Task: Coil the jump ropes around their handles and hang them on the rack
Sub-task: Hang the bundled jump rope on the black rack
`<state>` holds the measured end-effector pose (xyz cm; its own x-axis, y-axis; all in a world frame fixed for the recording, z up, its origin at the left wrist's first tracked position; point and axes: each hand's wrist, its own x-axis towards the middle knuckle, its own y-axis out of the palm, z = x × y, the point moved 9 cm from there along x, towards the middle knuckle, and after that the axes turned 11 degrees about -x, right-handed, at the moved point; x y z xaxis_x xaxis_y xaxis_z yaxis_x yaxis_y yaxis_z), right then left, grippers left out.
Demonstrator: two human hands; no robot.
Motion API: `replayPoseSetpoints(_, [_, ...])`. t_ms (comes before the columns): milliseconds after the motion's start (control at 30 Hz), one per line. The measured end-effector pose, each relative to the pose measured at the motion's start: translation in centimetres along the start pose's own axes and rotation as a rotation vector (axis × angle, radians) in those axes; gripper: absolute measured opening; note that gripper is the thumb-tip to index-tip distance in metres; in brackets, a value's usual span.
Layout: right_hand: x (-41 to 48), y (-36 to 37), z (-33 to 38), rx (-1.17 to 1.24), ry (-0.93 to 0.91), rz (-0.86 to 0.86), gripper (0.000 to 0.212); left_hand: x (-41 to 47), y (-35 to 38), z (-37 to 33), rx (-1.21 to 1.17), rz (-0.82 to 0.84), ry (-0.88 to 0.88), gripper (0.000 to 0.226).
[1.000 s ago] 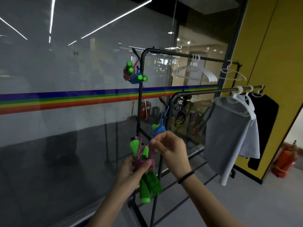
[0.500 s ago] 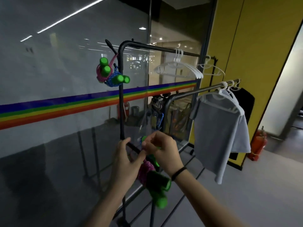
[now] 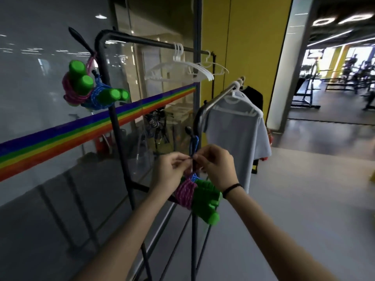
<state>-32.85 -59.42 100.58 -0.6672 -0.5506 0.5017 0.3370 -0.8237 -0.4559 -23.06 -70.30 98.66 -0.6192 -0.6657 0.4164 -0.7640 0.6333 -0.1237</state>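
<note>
A pink jump rope [image 3: 185, 192] coiled around its green handles [image 3: 207, 203] hangs just below my two hands, in front of the lower black rack bar [image 3: 197, 118]. My left hand [image 3: 172, 171] and my right hand [image 3: 217, 165] meet fingertip to fingertip and pinch the rope's loop beside a small black hook [image 3: 189, 131], where a blue rope [image 3: 194, 144] also hangs. Two more coiled ropes, one pink [image 3: 75, 86] and one blue [image 3: 101, 97], both with green handles, hang from the hook at the upper rack's top left corner.
The tall black rack [image 3: 113, 37] carries several white hangers [image 3: 182, 72]. A grey T-shirt [image 3: 233, 138] and a dark garment hang on the lower bar. A glass wall with a rainbow stripe stands left, a yellow wall behind, open grey floor to the right.
The view has swung to the right and closer to the rack. My hands have lifted the coiled pink rope up toward the small hook on the lower bar.
</note>
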Motion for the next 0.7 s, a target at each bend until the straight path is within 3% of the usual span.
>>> replayPoseSetpoints(300, [1.1, 0.1, -0.2, -0.142, 0.033, -0.097, 0.006, 1.9, 0.1, 1.2, -0.050, -0.102, 0.013, 0.004])
replayPoseSetpoints(500, [1.1, 1.7, -2.0, -0.171, 0.090, -0.061, 0.009, 1.9, -0.5, 2.6, -0.064, -0.046, -0.038, 0.026])
replayPoseSetpoints(700, [0.1, 2.1, -1.6, -0.185, 0.037, -0.043, 0.007, 1.2, -0.3, 2.7, -0.091, -0.033, -0.016, 0.023])
